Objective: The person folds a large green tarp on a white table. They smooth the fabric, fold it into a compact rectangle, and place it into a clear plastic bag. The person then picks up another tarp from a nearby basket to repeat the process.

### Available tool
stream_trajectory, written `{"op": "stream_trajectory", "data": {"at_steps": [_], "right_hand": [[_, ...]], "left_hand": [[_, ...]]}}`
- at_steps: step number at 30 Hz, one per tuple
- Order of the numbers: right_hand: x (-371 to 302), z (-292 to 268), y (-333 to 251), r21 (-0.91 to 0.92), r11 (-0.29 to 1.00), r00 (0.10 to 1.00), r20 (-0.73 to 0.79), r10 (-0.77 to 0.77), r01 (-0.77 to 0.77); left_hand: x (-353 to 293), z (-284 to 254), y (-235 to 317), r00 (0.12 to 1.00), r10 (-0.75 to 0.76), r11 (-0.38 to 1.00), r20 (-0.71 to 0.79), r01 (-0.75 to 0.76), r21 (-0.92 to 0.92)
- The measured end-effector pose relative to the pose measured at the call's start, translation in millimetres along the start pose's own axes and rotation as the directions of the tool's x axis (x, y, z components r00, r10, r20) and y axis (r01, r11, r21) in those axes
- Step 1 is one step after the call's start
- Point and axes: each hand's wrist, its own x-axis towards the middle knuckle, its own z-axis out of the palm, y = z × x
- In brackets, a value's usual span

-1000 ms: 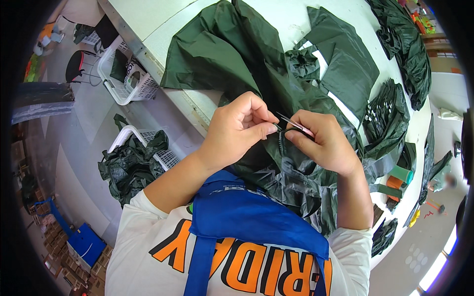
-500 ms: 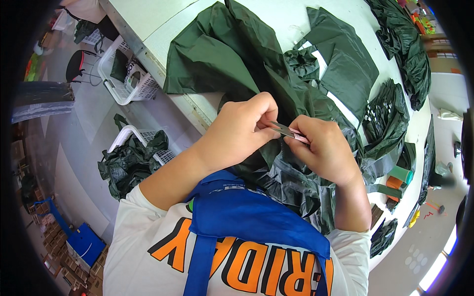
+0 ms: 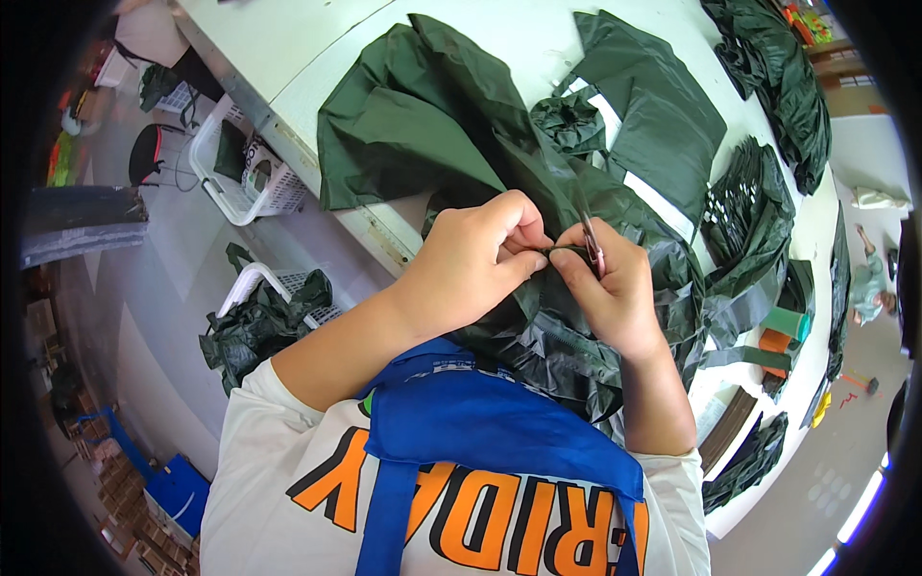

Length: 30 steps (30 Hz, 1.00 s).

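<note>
Thin, glossy dark green cloth [image 3: 413, 144] spreads over the white table [image 3: 288, 48] at the upper centre of the frame, standing in a stiff, peaked fold on the left and falling into fine, crackly wrinkles toward the lower centre, against the blue apron [image 3: 499, 422]. Flat, folded green sheets [image 3: 663, 115] lie at the upper right, and a gathered, pleated bundle [image 3: 754, 206] lies to the right of them. At the left, a white plastic basket [image 3: 252, 278] with lattice sides holds crumpled green fabric [image 3: 254, 326].

At the centre, the left hand [image 3: 480, 254] comes in from the lower left with its fingers curled, thumb and forefinger closed on a bit of the cloth. The right hand [image 3: 610, 288], rising from the lower right, almost meets it, its thumb and forefinger at the same spot; it grips small metal snips [image 3: 592, 245] with a pinkish handle, their blades pointing up the frame.

The pinched edge is mostly covered by the fingertips, the snips' lower part is hidden in the right hand, and the blade tips blur into the dark cloth.
</note>
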Motion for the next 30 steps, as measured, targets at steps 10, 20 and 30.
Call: {"op": "stream_trajectory", "data": {"at_steps": [10, 20, 30], "right_hand": [[-30.4, -51.6, 76.2, 0.247, 0.939, 0.834, -0.444, 0.329, -0.239], [-200.0, -228.1, 345.0, 0.025, 0.392, 0.074, -0.969, 0.237, -0.92], [-287.2, -155.0, 277.8, -0.022, 0.77, 0.357, -0.895, 0.269, -0.637]], "left_hand": [[23.0, -6.5, 12.3, 0.91, 0.146, 0.678, 0.389, -0.378, 0.631], [23.9, -40.4, 15.5, 0.983, 0.019, 0.733, 0.184, -0.139, 0.665], [39.1, -153.9, 36.7, 0.953, -0.11, 0.98, -0.281, 0.056, -0.193]]}}
